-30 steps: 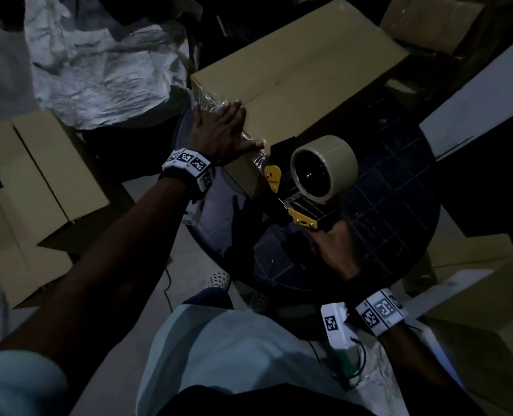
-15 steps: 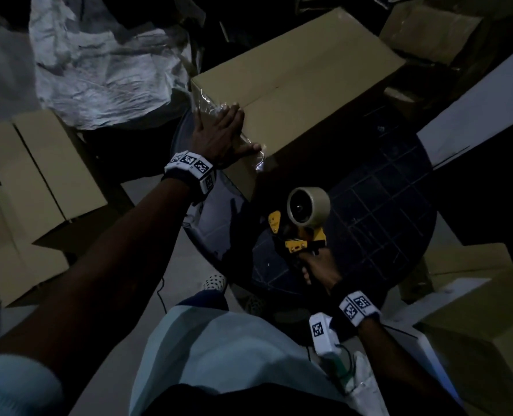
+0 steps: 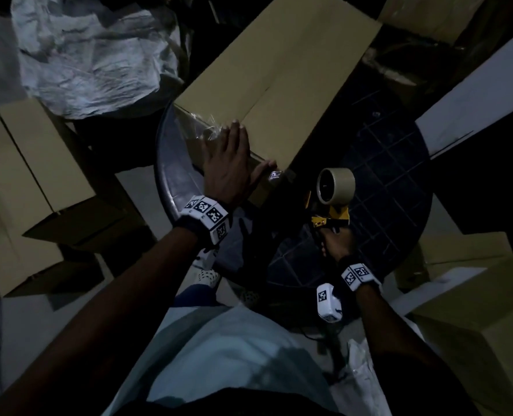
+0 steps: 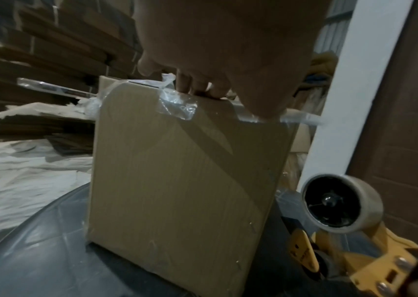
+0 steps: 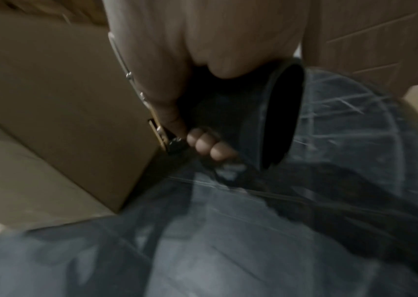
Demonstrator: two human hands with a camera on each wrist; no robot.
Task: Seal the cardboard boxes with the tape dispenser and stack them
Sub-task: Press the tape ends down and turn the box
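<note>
**A:** What is in front of the person?

**B:** A long cardboard box lies on a dark round table, its top flaps closed along a centre seam. Crinkled clear tape wraps over the near end of the box.

**A:** Where are the hands?

**B:** The left hand lies flat on the near top edge of the box, fingers straight and together, thumb spread along the edge. From the left wrist view, the fingertips press down onto the tape at the rim. It grasps nothing.

**A:** And the other one?

**B:** The right hand is wrapped around the handle of a yellow tape dispenser, fingers curled tight. The dispenser stands just beside the box's near corner, its tape roll uppermost, above the tabletop; whether it touches the table is unclear.

**A:** Anything else around?

**B:** Flattened cartons lie on the floor to the left, crumpled pale sheeting beyond them, and another closed box sits at the right.
</note>
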